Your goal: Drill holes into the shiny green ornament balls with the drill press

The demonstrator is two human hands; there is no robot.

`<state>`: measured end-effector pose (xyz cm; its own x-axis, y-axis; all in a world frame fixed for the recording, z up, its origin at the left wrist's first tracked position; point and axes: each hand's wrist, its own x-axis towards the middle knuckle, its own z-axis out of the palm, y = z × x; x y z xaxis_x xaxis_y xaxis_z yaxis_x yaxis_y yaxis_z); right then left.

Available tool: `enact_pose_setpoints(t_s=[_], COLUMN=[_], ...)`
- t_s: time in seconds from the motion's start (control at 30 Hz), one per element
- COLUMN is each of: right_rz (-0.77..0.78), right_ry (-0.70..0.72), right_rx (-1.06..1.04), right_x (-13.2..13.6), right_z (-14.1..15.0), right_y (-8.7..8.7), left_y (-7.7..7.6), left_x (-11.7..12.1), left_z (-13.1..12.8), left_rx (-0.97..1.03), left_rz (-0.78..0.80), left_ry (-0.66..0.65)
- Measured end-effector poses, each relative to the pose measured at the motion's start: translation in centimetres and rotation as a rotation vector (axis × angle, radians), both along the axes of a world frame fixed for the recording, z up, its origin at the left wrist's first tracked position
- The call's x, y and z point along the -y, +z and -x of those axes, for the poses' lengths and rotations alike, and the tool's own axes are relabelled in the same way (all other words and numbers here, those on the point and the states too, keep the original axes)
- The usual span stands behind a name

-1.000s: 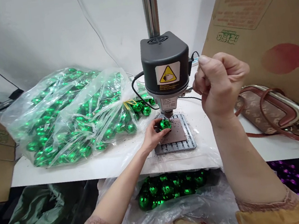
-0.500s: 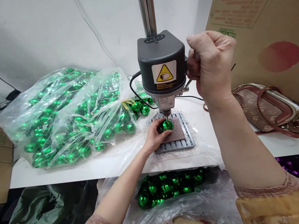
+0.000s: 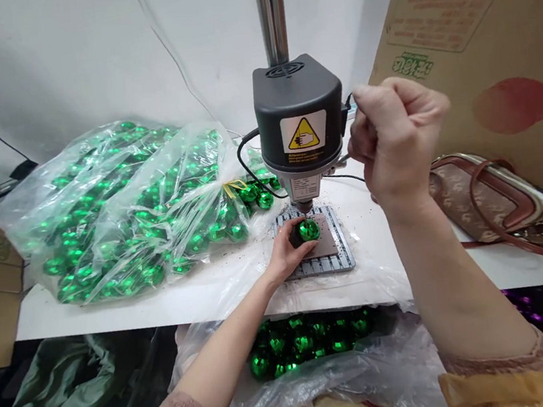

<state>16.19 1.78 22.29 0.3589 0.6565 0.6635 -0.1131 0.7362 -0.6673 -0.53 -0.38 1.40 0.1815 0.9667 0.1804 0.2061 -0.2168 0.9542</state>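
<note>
My left hand curls around a glossy green bauble, holding it on the brown pad of a slotted metal plate under the bench drill. My right hand is a tight fist around the thin steel lever.

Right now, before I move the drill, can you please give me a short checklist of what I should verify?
1. Ball position: ok. The shiny green ball sits on the brown pad under the drill chuck.
2. Ball hold: ok. The left hand grips it from the left side.
3. Tip contact with ball: cannot tell. That spot is too small to see.
4. Right hand on a lever: cannot tell. The right hand is a raised fist beside the drill head, and anything in it is hidden.
5. Work surface: not ok. Dark specks lie on the plastic sheet around the metal base plate.
6. Hand protection: not ok. Both hands are bare.
</note>
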Motion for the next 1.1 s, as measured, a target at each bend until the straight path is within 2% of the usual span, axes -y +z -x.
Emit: enact_pose_setpoints(t_s=[0.17,0.27,0.5,0.87,1.1], right_rz=[-0.059,-0.068,-0.250,-0.296,-0.501], right_ry=[-0.147,-0.185,-0.046,-0.066,-0.138], right_rx=[0.126,0.139,0.014,0.064,0.073], right_x=[1.4,1.9,2.4,1.5,1.1], right_z=[0.0,0.1,0.4,-0.3,-0.2], right_y=[-2.1,-2.9,-4.2,-6.1,-7.2], left_y=[-0.1,-0.1,-0.3,-0.5,-0.9], left_x=[-0.1,-0.1,-0.1,-0.1,-0.2], left_z=[0.1,0.2,0.1,0.1,0.2], left_rx=[-0.002,-0.021,0.010,0.022,0.018], left_rz=[-0.006,-0.011,-0.026,-0.032,-0.064], left_ry=[-0.008,-0.006,-0.037,-0.046,-0.052])
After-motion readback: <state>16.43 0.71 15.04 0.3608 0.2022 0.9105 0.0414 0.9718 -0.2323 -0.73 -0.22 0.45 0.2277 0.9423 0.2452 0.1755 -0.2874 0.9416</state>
